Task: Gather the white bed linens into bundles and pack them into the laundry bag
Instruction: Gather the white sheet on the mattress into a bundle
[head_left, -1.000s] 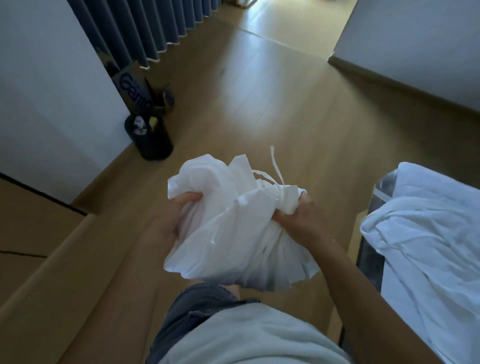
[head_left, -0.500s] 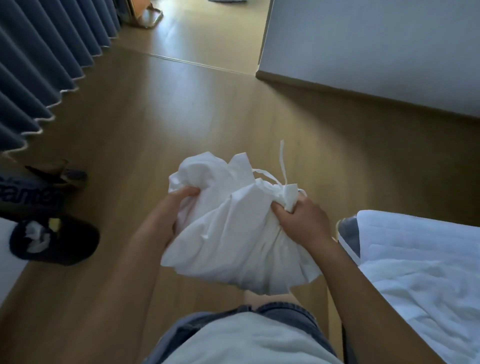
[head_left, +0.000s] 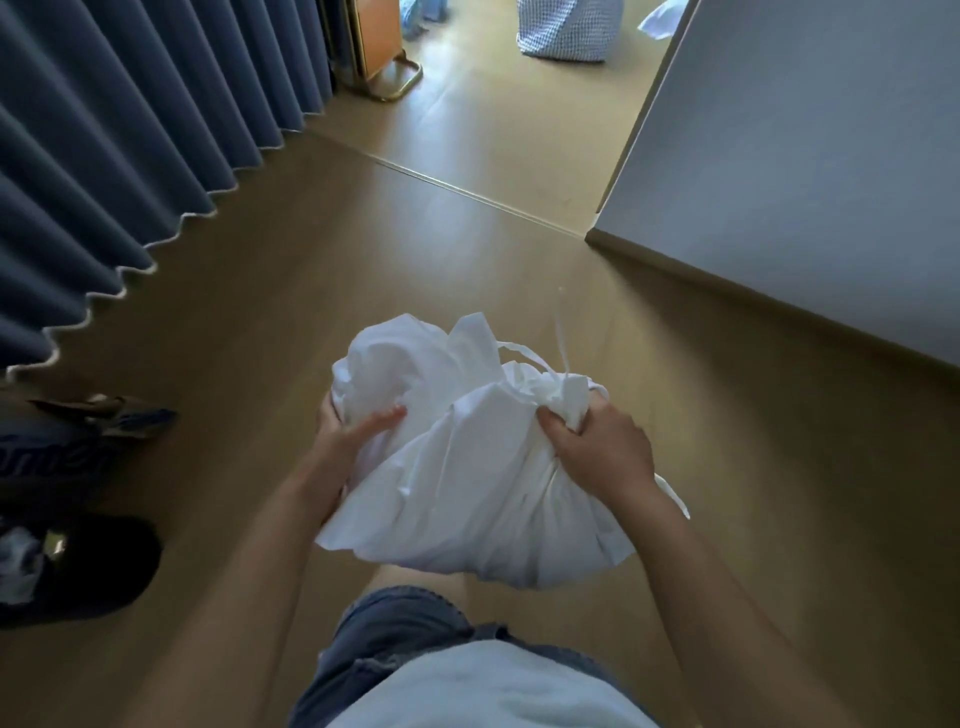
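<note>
In front of the waist (head_left: 467, 686), above the floor (head_left: 260, 322), touching nothing else: the bundle (head_left: 467, 499). Left hand (head_left: 348, 441) clasping its left side, thumb across the front, fingers hidden behind; right hand (head_left: 597, 452) fisted round the gathered neck (head_left: 545, 389). Best carried with underside supported and loose ties (head_left: 524, 353) tucked in, toward the checked bag (head_left: 566, 31) past the doorway (head_left: 493, 200), probably the laundry bag. Long axis roughly lower-left to upper-right, neck pointing up and away.

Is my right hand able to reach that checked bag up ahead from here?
Probably not: the bag stands far across the floor, well beyond arm's reach, and the right hand grips the bundle. The floor between looks free to walk.
</note>
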